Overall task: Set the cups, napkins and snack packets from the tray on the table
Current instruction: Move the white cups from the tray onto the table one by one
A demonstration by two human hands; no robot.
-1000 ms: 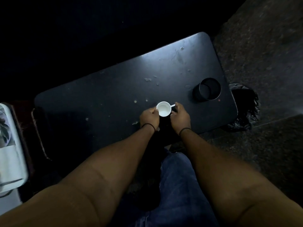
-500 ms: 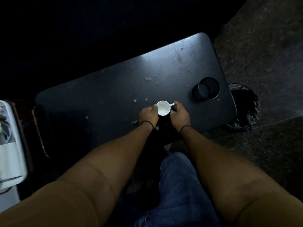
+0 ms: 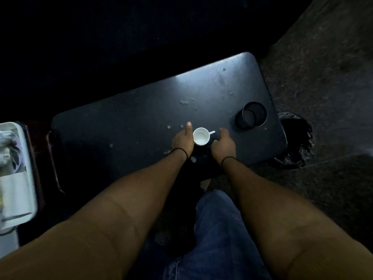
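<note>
A small white cup (image 3: 201,136) with its handle pointing right stands upright on the dark table (image 3: 125,126), near the front edge. My left hand (image 3: 182,139) lies just left of the cup, fingers stretched out and apart, touching or nearly touching its side. My right hand (image 3: 224,143) is to the right of the cup, fingers spread, a small gap away from the handle. Neither hand holds anything. At the far left edge is the white tray (image 3: 30,178), with pale napkins or packets on it, blurred.
A black round cup holder (image 3: 251,116) sits in the table's right end. A black plastic bag (image 3: 295,142) hangs off the table's right side over a dark stone floor. My jeans-clad leg (image 3: 218,239) is below the table's edge. The scene is dim.
Both hands were closed around the cup, the right one at its handle. Now they have opened and drawn slightly away, leaving the cup standing on the table.
</note>
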